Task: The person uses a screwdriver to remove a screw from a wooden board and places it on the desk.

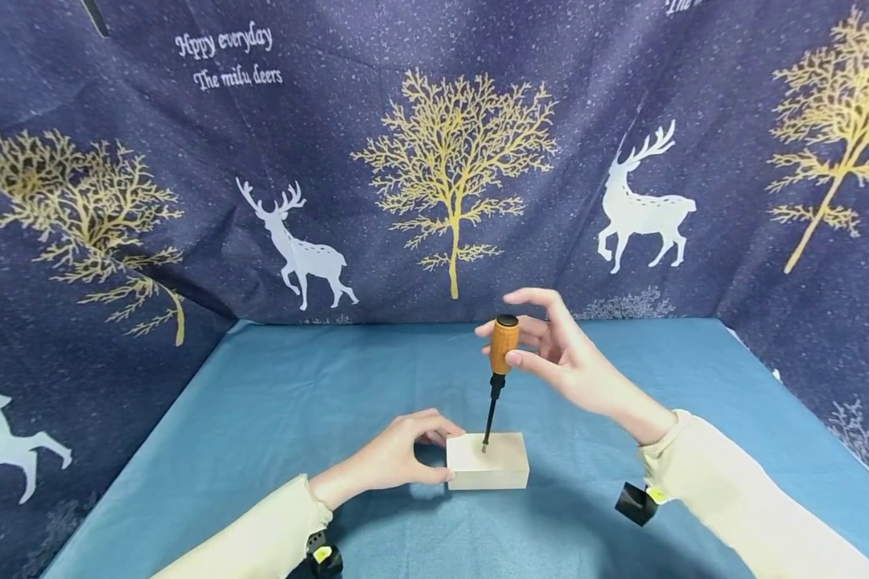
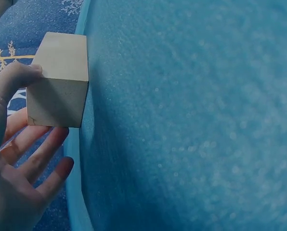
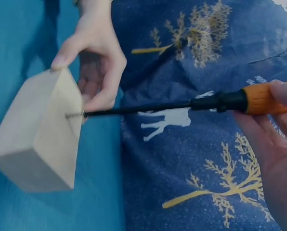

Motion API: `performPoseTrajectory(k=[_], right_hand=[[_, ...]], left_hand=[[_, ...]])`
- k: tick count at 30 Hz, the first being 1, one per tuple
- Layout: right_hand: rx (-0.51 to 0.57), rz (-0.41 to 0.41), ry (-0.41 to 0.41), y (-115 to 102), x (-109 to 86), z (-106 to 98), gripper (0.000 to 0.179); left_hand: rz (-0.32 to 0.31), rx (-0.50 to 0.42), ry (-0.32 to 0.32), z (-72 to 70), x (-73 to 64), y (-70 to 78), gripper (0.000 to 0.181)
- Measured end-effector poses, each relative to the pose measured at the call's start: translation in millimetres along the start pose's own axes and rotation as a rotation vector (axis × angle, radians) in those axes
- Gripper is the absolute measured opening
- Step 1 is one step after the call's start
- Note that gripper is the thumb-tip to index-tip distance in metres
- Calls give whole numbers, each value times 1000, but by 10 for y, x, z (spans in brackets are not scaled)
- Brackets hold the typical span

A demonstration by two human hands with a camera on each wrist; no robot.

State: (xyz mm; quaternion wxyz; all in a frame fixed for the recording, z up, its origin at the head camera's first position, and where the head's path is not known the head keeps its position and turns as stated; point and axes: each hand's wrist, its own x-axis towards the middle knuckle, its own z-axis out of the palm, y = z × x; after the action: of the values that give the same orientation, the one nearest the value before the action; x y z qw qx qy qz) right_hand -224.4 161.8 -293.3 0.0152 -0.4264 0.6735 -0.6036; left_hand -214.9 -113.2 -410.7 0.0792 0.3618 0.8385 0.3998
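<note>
A pale wooden block (image 1: 488,478) rests on the blue cloth. My left hand (image 1: 405,450) grips its left end, thumb on the near side and fingers at the far side. A screw (image 3: 74,115) stands partly out of the block's top face. My right hand (image 1: 561,354) holds a screwdriver (image 1: 504,346) by its orange wooden handle, thumb on one side and fingers behind, index finger raised off it. The black shaft runs down, slightly tilted, with its tip at the screw head. In the left wrist view, the thumb presses the block (image 2: 64,60) near an edge.
Blue cloth (image 1: 297,386) covers the table. Dark blue fabric (image 1: 405,241) printed with deer and golden trees hangs behind it and at both sides. A small black device (image 1: 636,504) sits at the right wrist, another (image 1: 324,556) at the left.
</note>
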Motion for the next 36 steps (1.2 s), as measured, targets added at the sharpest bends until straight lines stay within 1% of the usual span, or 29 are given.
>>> performPoseTrajectory(k=[1, 2, 3, 5, 7, 9, 12, 15, 18, 21, 22, 24, 25, 28, 29, 30, 31, 32, 34, 36], right_hand=[[13, -7, 1, 11, 3, 3, 48], [3, -6, 18, 18, 6, 12, 46], [-39, -9, 48, 23, 9, 29, 44], [-157, -1, 137, 27, 13, 74, 45], [-294, 16, 226, 20, 18, 124, 51], [-404, 39, 296, 6, 26, 168, 58], [-475, 62, 339, -25, 34, 211, 58], [-478, 84, 351, -58, 44, 228, 53], [-453, 112, 354, -76, 43, 221, 47], [-413, 121, 331, -81, 35, 185, 44], [-389, 112, 313, -76, 29, 164, 42], [-304, 70, 244, -68, 24, 116, 40], [-249, 41, 198, -60, 25, 90, 39], [-61, -11, 61, -33, 28, 37, 39], [-16, -17, 30, -23, 26, 29, 41], [2, -25, 16, -11, 23, 28, 42], [9, -22, 20, -1, 19, 36, 41], [-15, -22, 39, 9, 14, 48, 41], [-121, -21, 110, 30, 4, 79, 43], [-254, -7, 214, 52, -8, 106, 47]], left_hand=[[2, 1, 0, -1, 1, -2, 43], [4, 3, 0, -2, 2, -5, 43], [5, 3, 0, -2, 1, -5, 43], [9, 1, 1, -2, 0, -4, 43], [13, 0, 2, -3, -3, -2, 43], [13, -2, 3, -4, -5, -1, 43], [11, -2, 6, -5, -6, -3, 42], [10, -6, 10, -6, -8, -5, 42], [4, -9, 7, -5, -9, -9, 43], [-1, -12, 2, -7, -10, -13, 43], [-4, -14, -1, -6, -8, -12, 44], [-6, -16, -6, -7, -4, -9, 44], [-5, -15, -6, -7, -2, -9, 44], [-4, -19, -9, -8, -2, -4, 44], [-2, -18, -9, -8, -3, -4, 44], [-3, -17, -8, -8, -4, -4, 44], [0, -17, -6, -8, -3, -4, 44], [0, -17, -5, -9, -5, -2, 44], [9, -12, 1, -8, -5, -1, 44], [17, -10, 5, -6, -2, 3, 44]])
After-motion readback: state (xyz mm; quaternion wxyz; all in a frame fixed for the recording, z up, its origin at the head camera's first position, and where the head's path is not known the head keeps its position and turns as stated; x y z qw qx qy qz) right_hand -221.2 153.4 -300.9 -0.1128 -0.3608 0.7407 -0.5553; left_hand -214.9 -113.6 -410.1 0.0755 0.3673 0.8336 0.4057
